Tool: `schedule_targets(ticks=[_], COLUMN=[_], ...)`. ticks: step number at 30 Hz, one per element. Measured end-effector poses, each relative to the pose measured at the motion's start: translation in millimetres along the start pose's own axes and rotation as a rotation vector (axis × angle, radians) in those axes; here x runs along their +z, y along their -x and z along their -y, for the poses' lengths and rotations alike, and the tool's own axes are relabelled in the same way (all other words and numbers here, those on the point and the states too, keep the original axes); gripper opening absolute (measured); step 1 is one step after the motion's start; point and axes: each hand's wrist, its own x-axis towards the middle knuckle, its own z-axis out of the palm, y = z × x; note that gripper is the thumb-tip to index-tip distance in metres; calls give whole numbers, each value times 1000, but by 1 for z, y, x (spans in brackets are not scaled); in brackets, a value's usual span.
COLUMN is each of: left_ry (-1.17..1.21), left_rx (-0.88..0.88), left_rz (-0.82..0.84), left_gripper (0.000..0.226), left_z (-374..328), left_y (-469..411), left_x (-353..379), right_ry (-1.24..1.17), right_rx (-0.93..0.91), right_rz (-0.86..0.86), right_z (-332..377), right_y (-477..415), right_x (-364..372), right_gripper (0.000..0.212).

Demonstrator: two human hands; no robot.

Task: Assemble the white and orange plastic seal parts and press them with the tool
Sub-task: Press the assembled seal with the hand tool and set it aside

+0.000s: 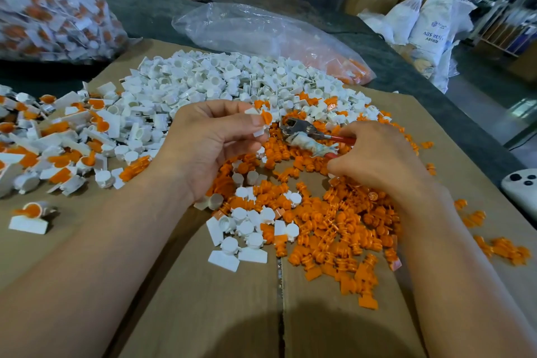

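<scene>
**Plastic, steel, cloth and card**

The heaped white plastic seal housings (232, 75) are looking smooth and faintly satin, while the loose orange plastic inserts (334, 227) are showing a slightly glossier skin. The pinched white and orange plastic seal (261, 122) is pairing both finishes. The silver metal pressing tool (302, 132) is gleaming dully at its head, with a grubby whitish cloth wrap (311, 144) binding its glossy red handles. The brown cardboard sheet (203, 299) is lying matt and fibrous. The crumpled clear plastic bag (261, 29) is glinting, and the dark grey worktop (151, 6) is appearing matt and slightly rough.
</scene>
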Motion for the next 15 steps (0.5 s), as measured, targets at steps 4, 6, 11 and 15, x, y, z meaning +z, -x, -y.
schedule_targets(ticks=[4, 6, 11, 15], left_ry=[27, 52, 68, 40], left_rx=[34, 66, 157, 214], left_rz=[-6, -13, -25, -31], left_gripper=[19, 10, 11, 9], left_z=[0, 1, 1, 2], left_y=[-3, -3, -5, -4], left_x=[-2, -2, -2, -3], right_ry=[-132, -166, -249, -70], right_rx=[-15, -55, -129, -192], right_rz=[-53, -115, -241, -305], right_z=[2, 5, 10, 12], right_y=[3, 4, 4, 5], right_x=[-7, -8, -3, -2], right_gripper=[44, 44, 17, 24])
